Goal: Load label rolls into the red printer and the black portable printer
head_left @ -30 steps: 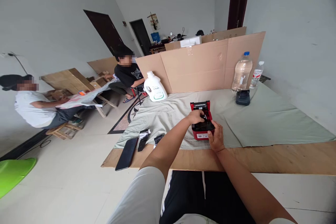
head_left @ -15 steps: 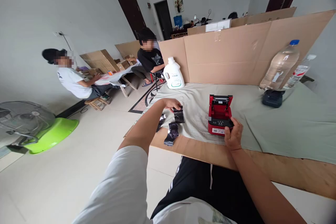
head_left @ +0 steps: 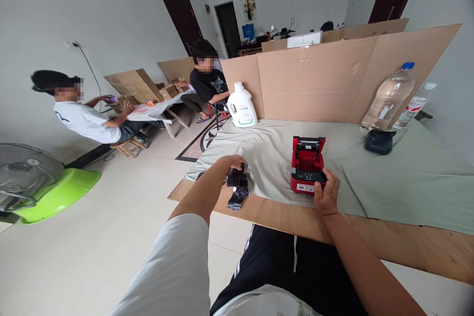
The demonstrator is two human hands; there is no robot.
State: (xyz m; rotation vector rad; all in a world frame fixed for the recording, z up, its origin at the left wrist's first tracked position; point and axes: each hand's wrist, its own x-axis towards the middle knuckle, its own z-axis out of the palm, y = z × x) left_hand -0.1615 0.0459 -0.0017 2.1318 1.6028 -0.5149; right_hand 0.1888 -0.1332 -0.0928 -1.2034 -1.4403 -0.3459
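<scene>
Right hand (head_left: 325, 192) grips the red printer (head_left: 306, 167) at its front edge – left hand (head_left: 231, 163) closes on a black packet (head_left: 237, 177) beside it

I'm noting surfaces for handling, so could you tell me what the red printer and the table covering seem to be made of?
The red printer looks like moulded plastic, smooth and slightly glossy, with a black panel. The covering seems to be pale green woven cloth, matte and creased.

L hand (head_left: 232, 162) now nearer dark packets (head_left: 239, 185)
</scene>
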